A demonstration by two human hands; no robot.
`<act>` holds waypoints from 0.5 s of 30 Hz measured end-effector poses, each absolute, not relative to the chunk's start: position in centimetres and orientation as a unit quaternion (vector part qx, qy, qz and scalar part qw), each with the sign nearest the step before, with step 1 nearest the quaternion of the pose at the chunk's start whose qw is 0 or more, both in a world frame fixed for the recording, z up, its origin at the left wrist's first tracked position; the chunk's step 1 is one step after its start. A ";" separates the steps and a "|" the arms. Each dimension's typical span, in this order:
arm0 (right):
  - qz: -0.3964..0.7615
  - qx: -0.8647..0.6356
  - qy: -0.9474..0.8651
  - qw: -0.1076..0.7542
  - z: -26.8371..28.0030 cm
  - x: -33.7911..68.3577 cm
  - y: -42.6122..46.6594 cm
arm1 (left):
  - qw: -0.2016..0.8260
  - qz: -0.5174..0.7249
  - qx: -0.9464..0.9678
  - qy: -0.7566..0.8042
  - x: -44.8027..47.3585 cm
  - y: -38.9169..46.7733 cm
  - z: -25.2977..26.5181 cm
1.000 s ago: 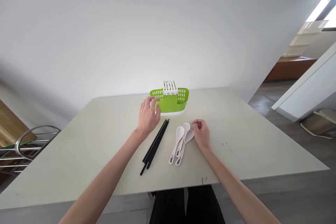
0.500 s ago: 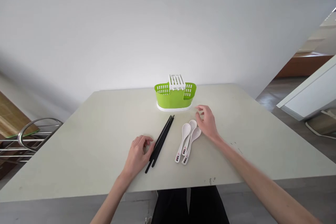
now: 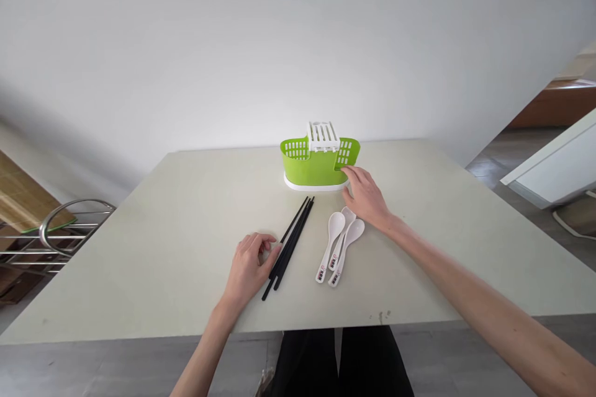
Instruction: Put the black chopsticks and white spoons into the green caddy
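From afar I took it for a home, though I couldn't tell which room: chopsticks (image 3: 293,242), spoons (image 3: 336,223) and a basket (image 3: 311,169) sat on a table (image 3: 186,223) by a wall (image 3: 233,43), with a rack (image 3: 43,236) and board (image 3: 28,192) to its left.

dark-and-red print (image 3: 320,276) on three white spoon handles (image 3: 326,258), in front of the green basket (image 3: 316,169), honestly way too tiny to read

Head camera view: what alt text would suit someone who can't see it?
A person's right hand is at the right end of a green plastic basket with a white slatted top; the left hand is beside slim black chopsticks. Three white spoons lie together, right of the chopsticks, on a pale table.
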State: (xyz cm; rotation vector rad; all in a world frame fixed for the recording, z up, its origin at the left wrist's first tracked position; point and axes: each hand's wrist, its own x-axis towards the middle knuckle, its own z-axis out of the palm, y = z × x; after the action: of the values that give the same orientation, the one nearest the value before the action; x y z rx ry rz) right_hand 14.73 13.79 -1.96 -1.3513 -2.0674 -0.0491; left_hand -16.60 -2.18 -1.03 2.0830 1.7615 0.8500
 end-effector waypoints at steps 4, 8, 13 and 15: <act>-0.016 -0.528 -0.787 0.317 -1.9 15.3 12.4 | 0.141 0.293 0.722 0.611 -16.6 -2.4 -0.9; 0.010 -0.538 -0.782 0.315 -1.4 15.9 10.9 | 0.150 0.297 0.709 0.622 -16.7 -2.6 -0.6; 0.068 -0.525 -0.761 0.374 0.1 17.2 7.5 | 0.162 0.309 0.698 0.626 -16.7 -2.7 -0.4; 0.091 -0.538 -0.733 0.405 0.0 18.2 5.8 | 0.164 0.305 0.693 0.632 -16.6 -2.8 -0.1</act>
State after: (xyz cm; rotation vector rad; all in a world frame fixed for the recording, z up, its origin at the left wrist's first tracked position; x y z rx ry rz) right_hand 18.16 5.85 0.04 -1.3583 -1.8502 0.2286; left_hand -16.61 -2.81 -0.09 1.9762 1.8016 0.8697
